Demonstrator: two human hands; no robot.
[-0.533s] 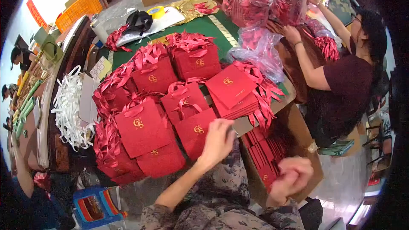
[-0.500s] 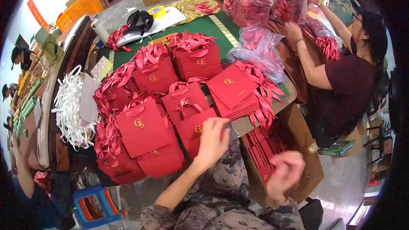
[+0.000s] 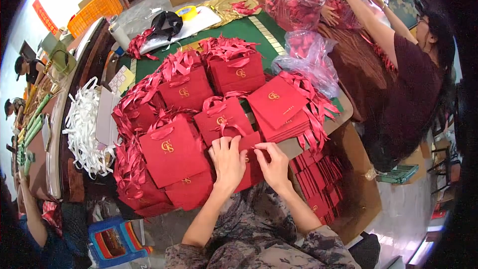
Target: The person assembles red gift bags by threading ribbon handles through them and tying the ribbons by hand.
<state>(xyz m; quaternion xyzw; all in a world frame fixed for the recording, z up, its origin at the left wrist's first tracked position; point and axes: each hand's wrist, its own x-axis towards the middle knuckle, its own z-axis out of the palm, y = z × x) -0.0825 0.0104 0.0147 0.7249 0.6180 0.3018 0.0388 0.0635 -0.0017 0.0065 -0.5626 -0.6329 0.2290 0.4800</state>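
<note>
A flat red paper gift bag (image 3: 252, 173) with a gold emblem lies right in front of me at the table's near edge. Across its upper left part rests my left hand (image 3: 228, 163), fingers stretched out and the thumb apart. My right hand (image 3: 273, 165) pinches at the bag's upper right edge with thumb and forefinger; any ribbon between the fingertips is too small to make out. Just beyond stands another red bag (image 3: 238, 112) with a ribbon bow. To the right is a stack of flat red bags (image 3: 271, 100) with loose pink-red ribbons (image 3: 318, 104).
More red bags (image 3: 167, 153) are piled left. A cardboard box (image 3: 359, 169) of flat red bags stands at my right. White ribbons (image 3: 87, 124) heap at the far left. Across the table, a person (image 3: 416, 79) handles clear plastic bags (image 3: 294, 7) of red goods; another person's hand is there.
My right hand has come up from beside the box to the bag in front of me. My left hand has shifted left onto that bag. The co-worker's arms have reached farther across.
</note>
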